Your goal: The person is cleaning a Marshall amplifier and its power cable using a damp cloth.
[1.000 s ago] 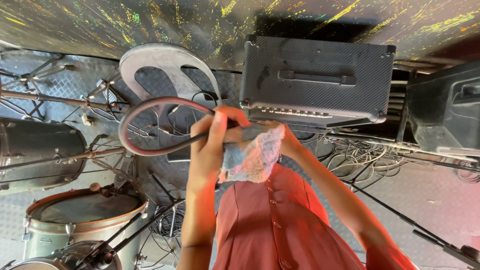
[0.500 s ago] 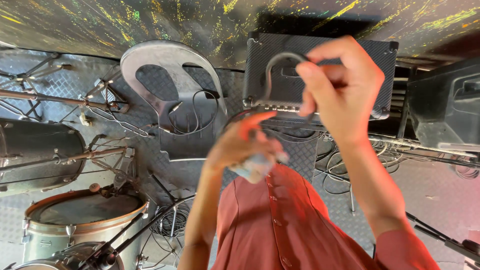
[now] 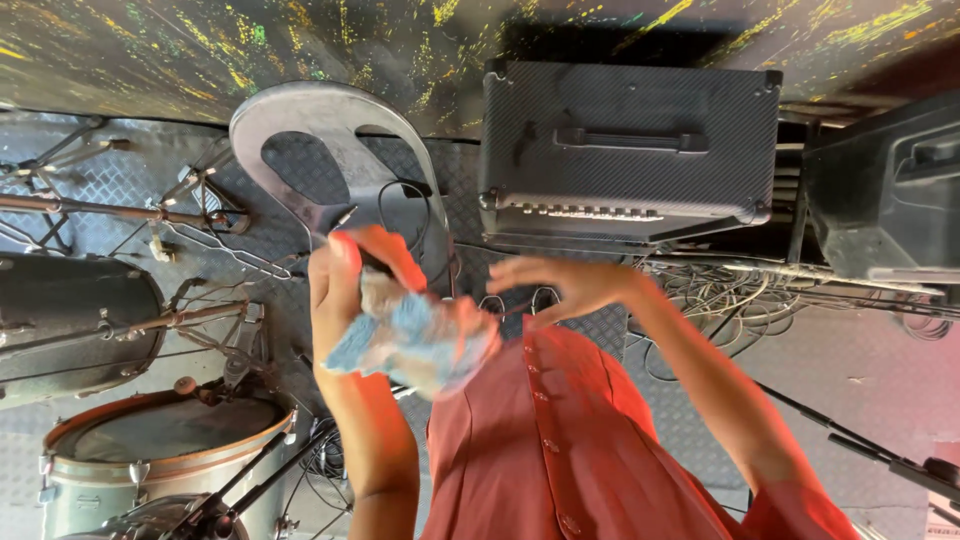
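Note:
My left hand [image 3: 345, 290] is closed around a crumpled blue and white cloth [image 3: 415, 335], held at chest height over my red shirt [image 3: 560, 450]. A thin black cable [image 3: 400, 200] with a plug tip pokes out just above this hand and loops over the grey seat behind it. To the right, my right hand [image 3: 565, 285] is open with fingers spread and holds nothing. It hovers a little apart from the cloth, below the black amplifier [image 3: 630, 150].
A grey plastic seat [image 3: 320, 130] lies beside the amplifier. Drums [image 3: 150, 450] and metal stands [image 3: 110, 210] crowd the left. A dark speaker cabinet [image 3: 890, 190] stands at right, with tangled cables [image 3: 760, 290] on the metal tread floor.
My right hand has dropped from in front of the amplifier, where it held a cable loop, and is now empty. My left hand with the cloth has shifted left and up.

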